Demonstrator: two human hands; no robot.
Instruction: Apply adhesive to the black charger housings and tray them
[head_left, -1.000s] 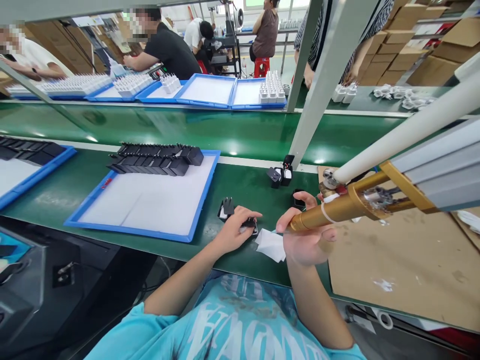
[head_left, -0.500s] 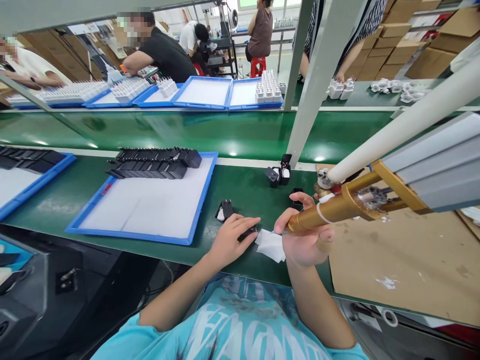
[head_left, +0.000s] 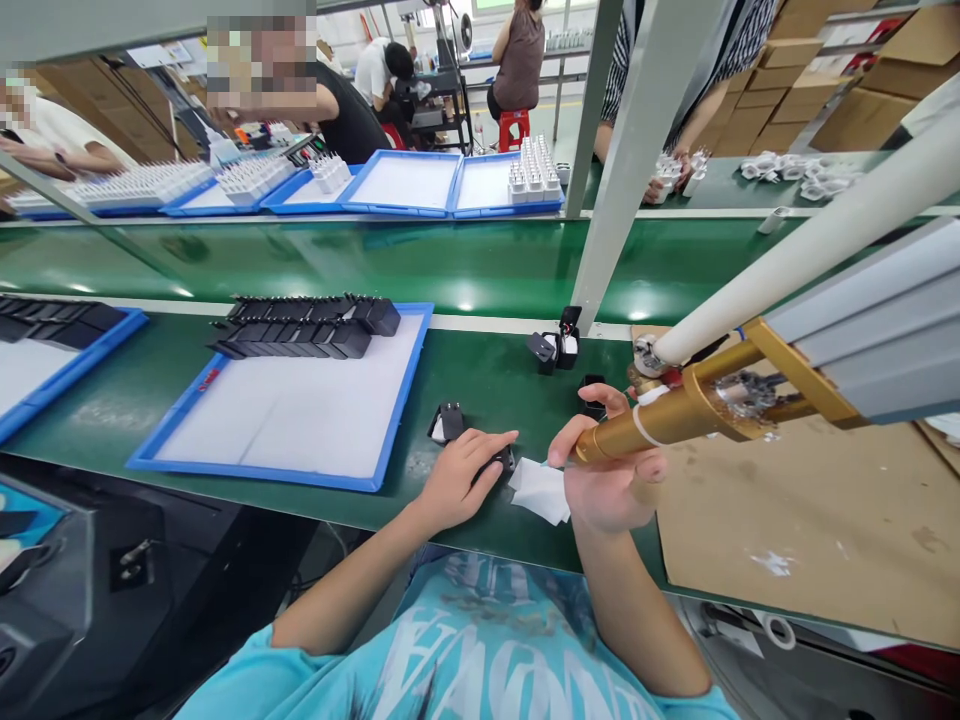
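My left hand [head_left: 459, 474] rests on the green bench with its fingers closed over a small black plug adapter [head_left: 501, 462]. Just to its right my right hand [head_left: 611, 470] grips the gold nozzle of a hanging tool [head_left: 660, 422], whose tip points at the adapter. A white paper scrap [head_left: 541, 489] lies between the two hands. Another black adapter [head_left: 448, 421] sits just beyond my left hand. Two more black adapters [head_left: 556, 345] stand by the metal post, and one [head_left: 592, 393] lies behind my right thumb.
A blue tray [head_left: 225, 460] with rows of black adapters [head_left: 307, 325] lies to the left. A brown cardboard sheet [head_left: 810, 520] covers the bench at right. The green conveyor [head_left: 375, 265] runs behind; other people work at the far bench with blue trays of white parts [head_left: 534, 175].
My left hand has slid slightly left and toward me with the adapter. My right hand and the gold tool have stayed nearly still.
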